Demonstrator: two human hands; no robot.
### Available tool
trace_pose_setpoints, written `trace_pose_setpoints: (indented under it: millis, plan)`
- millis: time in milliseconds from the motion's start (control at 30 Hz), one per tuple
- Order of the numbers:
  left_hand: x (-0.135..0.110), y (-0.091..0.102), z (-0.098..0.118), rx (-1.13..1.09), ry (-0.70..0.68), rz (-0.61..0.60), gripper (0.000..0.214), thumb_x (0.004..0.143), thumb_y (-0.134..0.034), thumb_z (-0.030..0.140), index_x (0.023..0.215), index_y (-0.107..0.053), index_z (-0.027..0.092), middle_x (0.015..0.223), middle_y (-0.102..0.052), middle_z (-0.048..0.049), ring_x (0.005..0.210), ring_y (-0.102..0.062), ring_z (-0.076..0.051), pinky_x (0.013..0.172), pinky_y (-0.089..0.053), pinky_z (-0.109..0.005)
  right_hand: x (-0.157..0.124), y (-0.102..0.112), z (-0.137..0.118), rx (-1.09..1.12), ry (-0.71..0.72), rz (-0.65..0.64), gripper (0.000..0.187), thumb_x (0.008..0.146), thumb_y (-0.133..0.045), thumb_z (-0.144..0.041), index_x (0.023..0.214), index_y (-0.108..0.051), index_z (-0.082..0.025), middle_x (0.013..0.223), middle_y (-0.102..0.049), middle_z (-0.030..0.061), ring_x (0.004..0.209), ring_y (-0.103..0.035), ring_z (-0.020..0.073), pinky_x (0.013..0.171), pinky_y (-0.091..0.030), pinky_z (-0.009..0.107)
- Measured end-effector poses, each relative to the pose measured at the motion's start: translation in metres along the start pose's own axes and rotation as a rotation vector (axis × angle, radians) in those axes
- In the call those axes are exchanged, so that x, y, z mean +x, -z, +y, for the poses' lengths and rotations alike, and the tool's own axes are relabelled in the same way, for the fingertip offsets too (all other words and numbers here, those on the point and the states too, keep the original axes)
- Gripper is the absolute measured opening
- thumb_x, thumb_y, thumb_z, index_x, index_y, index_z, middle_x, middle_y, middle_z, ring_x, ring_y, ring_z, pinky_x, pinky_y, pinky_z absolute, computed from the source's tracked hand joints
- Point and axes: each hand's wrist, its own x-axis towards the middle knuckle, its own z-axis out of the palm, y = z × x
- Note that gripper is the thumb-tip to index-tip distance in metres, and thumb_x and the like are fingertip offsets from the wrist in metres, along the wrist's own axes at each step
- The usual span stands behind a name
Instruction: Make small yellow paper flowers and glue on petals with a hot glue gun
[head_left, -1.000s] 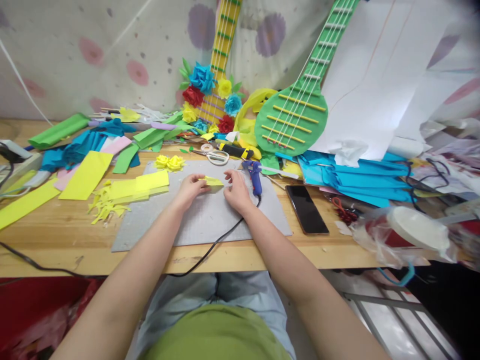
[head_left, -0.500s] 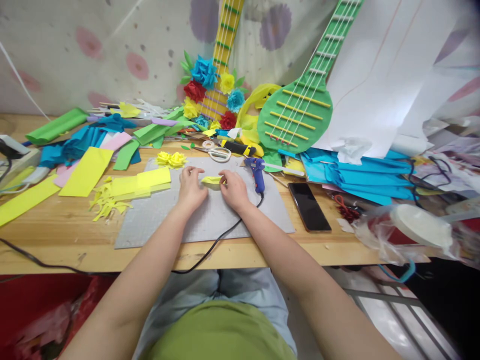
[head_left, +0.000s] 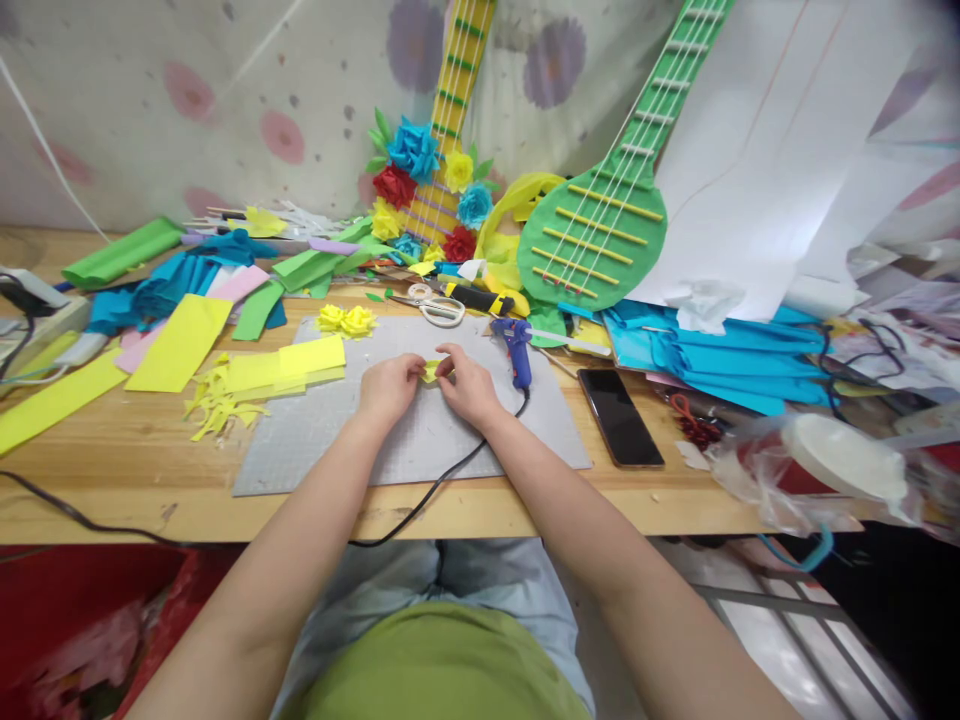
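Note:
Between my hands is a small piece of yellow crepe paper (head_left: 430,371), partly hidden by the fingers. My left hand (head_left: 390,388) pinches its left end, while my right hand (head_left: 466,382) grips the right end with thumb and fingertips. Both hands are over a grey cutting board (head_left: 315,440). Just right of my right hand, a blue glue gun (head_left: 515,350) lies on the board with its black cord running under my right forearm. Two yellow paper flowers (head_left: 346,320) rest at the board's back left edge, and yellow paper strips (head_left: 289,368) overlap its left side.
Scissors (head_left: 442,311) and a black-yellow cutter (head_left: 480,298) lie behind the board. A phone (head_left: 621,417) is at the right. Behind stand a green paper lute (head_left: 600,235) and a yellow one with flowers (head_left: 450,90). Blue paper (head_left: 720,350) is piled at the right, coloured scraps at the left.
My left hand has moved right, closer to my right hand, and now pinches the yellow paper. Less of the paper shows between the hands. The view has shifted slightly.

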Motion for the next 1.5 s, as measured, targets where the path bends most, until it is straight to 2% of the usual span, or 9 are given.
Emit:
trace_pose_setpoints:
  millis: [133, 300, 500, 600, 733, 867, 1000, 1267, 1500]
  plan:
    - [0.002, -0.003, -0.002, -0.061, -0.097, 0.052, 0.035, 0.075, -0.045, 0.014, 0.102, -0.063, 0.026, 0.092, -0.068, -0.0006, 0.096, -0.056, -0.019, 0.086, -0.041, -0.031, 0.000, 0.002, -0.002, 0.009, -0.019, 0.028, 0.044, 0.069, -0.044, -0.008, 0.111, -0.045, -0.021, 0.083, -0.063, 0.0001, 0.077, -0.057, 0.0154, 0.072, -0.042, 0.028]
    - [0.002, -0.002, -0.003, -0.077, -0.209, 0.071, 0.053, 0.069, -0.048, 0.009, 0.120, -0.052, 0.023, 0.091, -0.067, -0.0013, 0.098, -0.050, -0.021, 0.090, -0.038, -0.033, -0.001, 0.000, -0.001, 0.009, -0.018, 0.022, 0.045, 0.069, -0.044, -0.008, 0.111, -0.044, -0.021, 0.082, -0.063, -0.0002, 0.076, -0.057, 0.0150, 0.071, -0.043, 0.028]
    - [0.001, -0.002, -0.005, -0.097, -0.140, 0.022, 0.046, 0.075, -0.048, 0.019, 0.121, -0.051, 0.022, 0.087, -0.066, -0.0020, 0.093, -0.051, -0.020, 0.083, -0.040, -0.031, -0.001, -0.001, 0.004, 0.100, -0.056, 0.031, 0.051, 0.068, -0.045, -0.007, 0.117, -0.039, -0.020, 0.089, -0.060, 0.0011, 0.073, -0.057, 0.0126, 0.070, -0.044, 0.027]
    - [0.003, -0.005, -0.008, -0.140, -0.149, 0.038, 0.048, 0.074, -0.051, 0.020, 0.122, -0.048, 0.020, 0.087, -0.066, -0.0025, 0.091, -0.052, -0.020, 0.080, -0.040, -0.030, 0.000, -0.001, 0.008, 0.153, -0.103, 0.067, 0.052, 0.067, -0.047, -0.009, 0.118, -0.037, -0.019, 0.098, -0.055, 0.0036, 0.070, -0.057, 0.0105, 0.069, -0.045, 0.027]
    - [0.005, -0.010, -0.008, -0.167, -0.108, 0.066, 0.048, 0.075, -0.052, 0.024, 0.122, -0.046, 0.017, 0.087, -0.066, -0.0026, 0.087, -0.053, -0.019, 0.076, -0.041, -0.030, 0.003, -0.004, 0.011, 0.185, -0.190, 0.138, 0.049, 0.068, -0.048, -0.012, 0.116, -0.037, -0.019, 0.099, -0.052, 0.0045, 0.066, -0.055, 0.0094, 0.070, -0.046, 0.028]
    - [0.006, -0.014, -0.003, -0.115, -0.058, 0.077, 0.042, 0.078, -0.049, 0.024, 0.119, -0.049, 0.021, 0.086, -0.066, -0.0020, 0.086, -0.054, -0.019, 0.071, -0.041, -0.030, 0.005, -0.007, 0.009, 0.113, -0.223, 0.166, 0.045, 0.068, -0.046, -0.011, 0.113, -0.040, -0.017, 0.099, -0.052, 0.0068, 0.076, -0.054, 0.0131, 0.071, -0.045, 0.029]
    - [0.005, -0.016, 0.003, -0.051, -0.044, 0.106, 0.045, 0.078, -0.048, 0.023, 0.123, -0.046, 0.020, 0.084, -0.065, -0.0032, 0.087, -0.054, -0.021, 0.071, -0.040, -0.030, 0.004, -0.008, 0.002, -0.010, -0.216, 0.161, 0.044, 0.070, -0.042, -0.010, 0.114, -0.042, -0.015, 0.101, -0.052, 0.0100, 0.078, -0.053, 0.0161, 0.072, -0.045, 0.032]
    - [0.006, -0.017, 0.004, 0.067, -0.120, 0.128, 0.040, 0.078, -0.047, 0.021, 0.118, -0.050, 0.018, 0.083, -0.064, -0.0057, 0.092, -0.051, -0.024, 0.077, -0.038, -0.033, 0.004, -0.006, -0.007, -0.237, -0.146, 0.077, 0.042, 0.075, -0.037, -0.009, 0.116, -0.044, -0.014, 0.105, -0.050, 0.0125, 0.087, -0.052, 0.0200, 0.073, -0.043, 0.032]
    - [0.006, -0.017, 0.004, 0.065, -0.078, 0.131, 0.025, 0.077, -0.050, 0.021, 0.102, -0.054, 0.018, 0.080, -0.063, -0.0053, 0.090, -0.051, -0.024, 0.075, -0.037, -0.033, 0.005, -0.007, -0.008, -0.280, -0.155, 0.043, 0.034, 0.078, -0.035, -0.010, 0.110, -0.047, -0.014, 0.103, -0.051, 0.0117, 0.090, -0.051, 0.0196, 0.076, -0.041, 0.031]
